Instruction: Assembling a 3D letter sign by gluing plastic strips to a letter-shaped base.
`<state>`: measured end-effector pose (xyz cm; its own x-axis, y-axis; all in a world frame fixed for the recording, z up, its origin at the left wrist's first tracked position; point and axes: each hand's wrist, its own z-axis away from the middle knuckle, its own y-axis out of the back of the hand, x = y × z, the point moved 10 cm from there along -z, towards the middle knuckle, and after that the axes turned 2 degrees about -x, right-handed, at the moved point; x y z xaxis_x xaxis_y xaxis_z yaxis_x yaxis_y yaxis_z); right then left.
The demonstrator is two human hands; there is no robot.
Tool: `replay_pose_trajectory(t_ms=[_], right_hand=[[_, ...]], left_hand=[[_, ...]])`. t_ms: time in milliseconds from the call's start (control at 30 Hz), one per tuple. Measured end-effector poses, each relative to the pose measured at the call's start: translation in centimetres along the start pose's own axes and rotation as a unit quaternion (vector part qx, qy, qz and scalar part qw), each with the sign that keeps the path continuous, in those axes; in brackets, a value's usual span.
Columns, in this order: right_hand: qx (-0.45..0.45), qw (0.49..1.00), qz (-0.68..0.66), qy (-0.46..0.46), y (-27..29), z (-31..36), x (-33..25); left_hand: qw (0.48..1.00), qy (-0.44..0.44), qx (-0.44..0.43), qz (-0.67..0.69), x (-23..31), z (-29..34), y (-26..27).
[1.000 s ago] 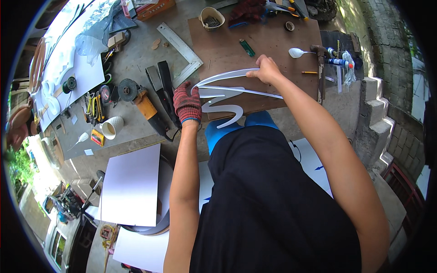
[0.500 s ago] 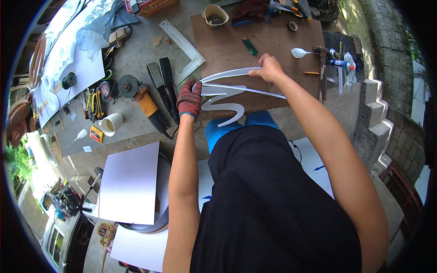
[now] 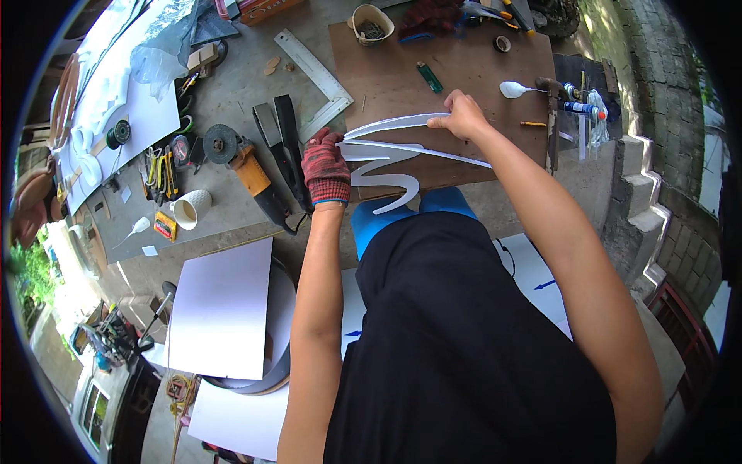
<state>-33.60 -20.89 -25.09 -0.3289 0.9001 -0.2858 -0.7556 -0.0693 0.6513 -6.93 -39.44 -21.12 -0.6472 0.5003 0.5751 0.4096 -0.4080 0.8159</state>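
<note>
My left hand, in a red knitted work glove, closes on the left end of a thin white strip. This strip bows upward across a brown board. Its other end is pinched between the thumb and fingers of my bare right hand. From the glove a second stretch of white strip runs nearly straight to the right, under my right forearm. Below lies a flat, curvy white cut-out, its lower curl reaching past the board's near edge. Whether the cut-out is joined to the strip, I cannot tell.
Left of the glove are a clamp-like black tool and an orange angle grinder. A metal square lies beyond. A green lighter, a cup of nails and a hammer rest on the work surface.
My gloved left hand has turned slightly, and its fingers have shifted up at the strip's end. The right hand keeps its pinch. The whole view has moved a little.
</note>
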Motion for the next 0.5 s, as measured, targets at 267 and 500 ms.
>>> replay_pose_trajectory(t_ms=[267, 500], right_hand=[[0.000, 1.000, 0.000, 0.000, 0.0, -0.1, 0.2], [-0.005, 1.000, 0.000, -0.003, 0.0, 0.0, 0.2]], left_hand=[[0.997, -0.044, -0.069, -0.002, 1.8, -0.7, -0.1], [0.995, -0.048, -0.083, -0.023, 1.6, -1.1, -1.1]])
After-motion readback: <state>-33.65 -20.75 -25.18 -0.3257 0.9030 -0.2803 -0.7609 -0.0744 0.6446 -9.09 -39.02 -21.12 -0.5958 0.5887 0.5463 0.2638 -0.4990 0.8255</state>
